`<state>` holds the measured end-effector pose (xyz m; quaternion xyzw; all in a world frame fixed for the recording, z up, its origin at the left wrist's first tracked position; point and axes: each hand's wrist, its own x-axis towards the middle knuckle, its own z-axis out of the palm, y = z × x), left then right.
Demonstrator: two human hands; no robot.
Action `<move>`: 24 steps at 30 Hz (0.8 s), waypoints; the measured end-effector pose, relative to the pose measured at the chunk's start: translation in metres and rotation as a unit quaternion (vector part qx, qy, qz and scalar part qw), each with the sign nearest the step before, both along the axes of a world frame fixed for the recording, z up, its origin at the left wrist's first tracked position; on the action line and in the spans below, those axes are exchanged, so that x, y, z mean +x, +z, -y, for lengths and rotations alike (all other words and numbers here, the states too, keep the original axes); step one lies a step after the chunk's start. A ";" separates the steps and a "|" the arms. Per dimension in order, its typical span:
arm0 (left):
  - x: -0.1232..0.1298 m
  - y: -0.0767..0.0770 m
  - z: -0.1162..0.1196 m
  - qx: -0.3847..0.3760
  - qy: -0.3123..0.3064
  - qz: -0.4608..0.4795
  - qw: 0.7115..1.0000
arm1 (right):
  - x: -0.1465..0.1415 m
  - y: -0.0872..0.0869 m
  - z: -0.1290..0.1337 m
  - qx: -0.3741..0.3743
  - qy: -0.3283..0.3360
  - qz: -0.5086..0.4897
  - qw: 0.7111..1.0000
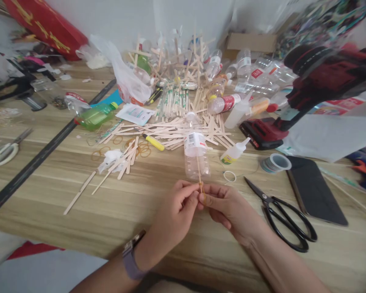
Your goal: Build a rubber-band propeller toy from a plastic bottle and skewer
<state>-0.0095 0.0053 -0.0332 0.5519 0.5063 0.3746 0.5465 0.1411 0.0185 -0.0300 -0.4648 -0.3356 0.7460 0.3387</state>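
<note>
My left hand (179,207) and my right hand (228,205) meet fingertip to fingertip near the table's front. Both pinch the lower end of a thin wooden stick (198,169), where a yellowish rubber band (203,195) loops round it. The stick points away from me, in front of a clear plastic bottle (196,151) with a white label. Black-handled scissors (280,215) lie right of my right hand. A small glue bottle (234,152) and a white ring (229,176) are just beyond it.
Many flat wooden sticks (171,132) and a yellow cutter (154,142) lie behind the hands. Rubber bands (144,149) and a green bottle (96,117) are at left. A phone (315,190), a wire spool (276,162) and a red power tool (311,89) stand or lie at right.
</note>
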 end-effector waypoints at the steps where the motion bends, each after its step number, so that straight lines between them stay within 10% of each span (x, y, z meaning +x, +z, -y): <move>1: 0.000 0.001 0.001 0.032 -0.008 -0.037 0.999 | 0.000 -0.001 0.000 0.003 -0.011 -0.001 1.000; 9: -0.003 -0.001 0.008 0.135 -0.040 -0.234 0.962 | 0.000 -0.001 -0.001 -0.024 -0.092 0.028 0.995; 18: -0.007 0.010 -0.001 0.004 0.064 0.071 0.995 | -0.004 -0.001 0.005 -0.038 -0.070 -0.052 0.995; 24: -0.006 0.006 -0.010 0.002 0.168 0.018 0.986 | -0.008 0.000 0.010 -0.037 -0.075 -0.096 0.992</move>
